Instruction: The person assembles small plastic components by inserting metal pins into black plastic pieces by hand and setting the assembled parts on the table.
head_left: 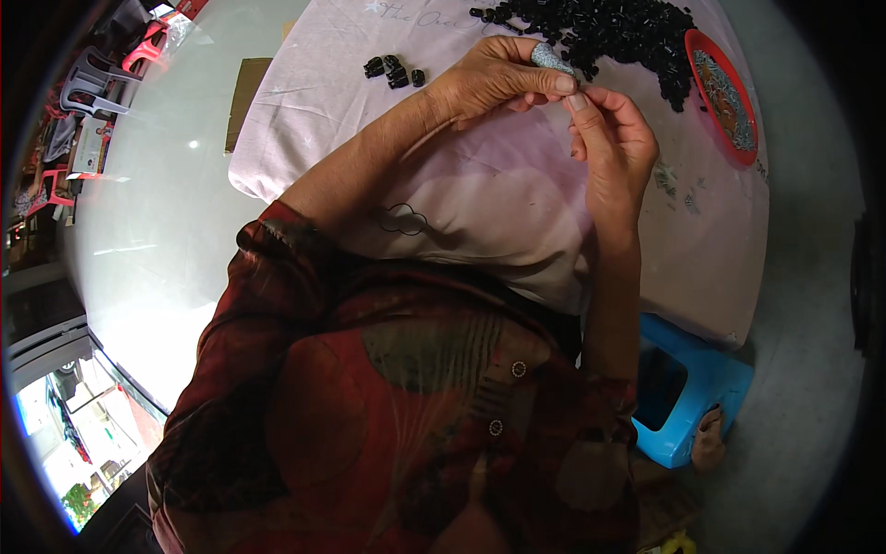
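My left hand (489, 83) reaches over the cloth-covered table with thumb and fingers pinched together. A grey speckled wrap (552, 59) covers one of its fingers. Against those fingertips, my right hand (616, 134) is also closed in a pinch, thumb on top. Whatever sits between the fingertips is too small and too hidden to make out. Just beyond both hands spreads a large pile of small black parts (609, 42). A few similar black pieces (395, 72) lie apart, to the left of my left wrist.
A red oval tray (749, 148) of small silvery pieces stands at the table's right edge. Small shiny bits (666, 178) lie on the pink tablecloth (701, 249). A blue plastic stool (688, 443) is below right. Brown cardboard (245, 106) lies past the left edge; grey chairs (89, 83) stand farther off.
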A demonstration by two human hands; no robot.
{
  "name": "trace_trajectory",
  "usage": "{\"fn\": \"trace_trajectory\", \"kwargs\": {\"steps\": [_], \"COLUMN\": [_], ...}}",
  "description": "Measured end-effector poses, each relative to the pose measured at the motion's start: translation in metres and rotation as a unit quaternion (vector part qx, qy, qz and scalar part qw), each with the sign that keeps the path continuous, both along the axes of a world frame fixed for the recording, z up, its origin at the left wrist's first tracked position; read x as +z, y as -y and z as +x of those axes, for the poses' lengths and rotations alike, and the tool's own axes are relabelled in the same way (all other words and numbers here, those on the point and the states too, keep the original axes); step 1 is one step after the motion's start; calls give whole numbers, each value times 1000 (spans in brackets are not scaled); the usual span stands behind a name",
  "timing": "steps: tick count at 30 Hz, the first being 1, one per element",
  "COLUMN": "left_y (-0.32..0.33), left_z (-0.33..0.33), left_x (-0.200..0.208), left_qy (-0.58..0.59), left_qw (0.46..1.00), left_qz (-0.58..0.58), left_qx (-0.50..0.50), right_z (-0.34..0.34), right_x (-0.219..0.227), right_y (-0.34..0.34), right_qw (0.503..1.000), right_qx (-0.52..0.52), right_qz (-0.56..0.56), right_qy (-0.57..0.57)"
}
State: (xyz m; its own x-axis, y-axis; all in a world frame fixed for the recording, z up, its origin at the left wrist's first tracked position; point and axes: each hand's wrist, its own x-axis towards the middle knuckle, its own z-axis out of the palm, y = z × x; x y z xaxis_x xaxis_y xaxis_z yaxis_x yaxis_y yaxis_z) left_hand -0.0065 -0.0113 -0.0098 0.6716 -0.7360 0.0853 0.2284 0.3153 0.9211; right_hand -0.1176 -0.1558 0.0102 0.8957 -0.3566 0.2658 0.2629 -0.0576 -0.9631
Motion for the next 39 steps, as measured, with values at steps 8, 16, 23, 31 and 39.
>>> {"fn": "trace_trajectory", "kwargs": {"steps": [8,16,23,31,39], "left_y": [-5,-21,-20,-22,-38], "left_z": [-5,13,9,-5,-1], "left_x": [6,4,6,16,21], "left_qy": [-14,56,0,111,222], "left_qw": [1000,991,983,959,925], "left_qz": [-2,87,145,246,281], "left_qx": [-9,-90,-109,-83,-124], "right_z": [-1,-1,1,-2,0], "right_x": [-3,-10,-15,-4,-9], "right_y": [3,9,13,7,-4], "right_qw": [1000,962,959,848,828], "right_qx": [-11,69,28,27,113], "right_qz": [-19,-253,-267,-520,-549], "right_qy": [12,80,89,101,25]}}
